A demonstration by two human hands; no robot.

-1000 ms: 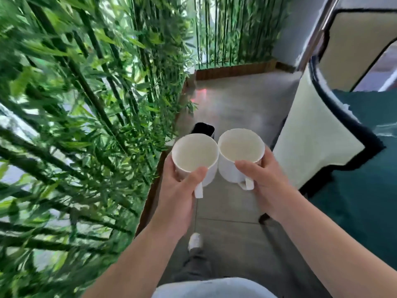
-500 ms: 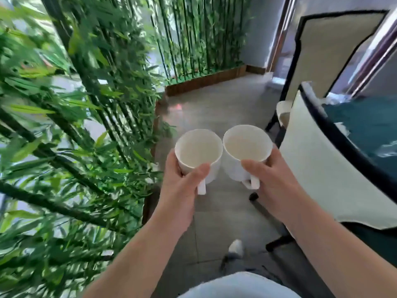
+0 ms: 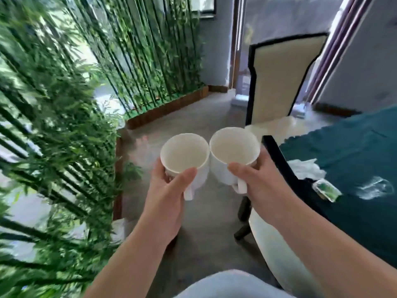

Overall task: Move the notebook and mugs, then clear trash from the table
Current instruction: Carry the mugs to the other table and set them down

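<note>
The left hand (image 3: pixel 165 203) is gripping a white ceramic mug (image 3: pixel 185 157), fingers clenched around its body, thumb lying across the near wall. The right hand (image 3: pixel 261 186) is grasping a second white ceramic mug (image 3: pixel 234 147) the same way. Both mugs are riding upright above the grey floor (image 3: pixel 206 222), rims touching. To the right, crumpled white tissue (image 3: pixel 307 167) and a small green-and-white packet (image 3: pixel 327 190) are lying on the teal-covered desk (image 3: pixel 354 147). A cream chair with black trim (image 3: pixel 279 78) is standing beyond the mugs.

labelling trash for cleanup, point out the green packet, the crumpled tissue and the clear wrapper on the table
green packet (image 3: pixel 327 190), head view, middle of its top face
crumpled tissue (image 3: pixel 307 168), head view, centre of the wad
clear wrapper (image 3: pixel 374 188), head view, shiny middle
</note>
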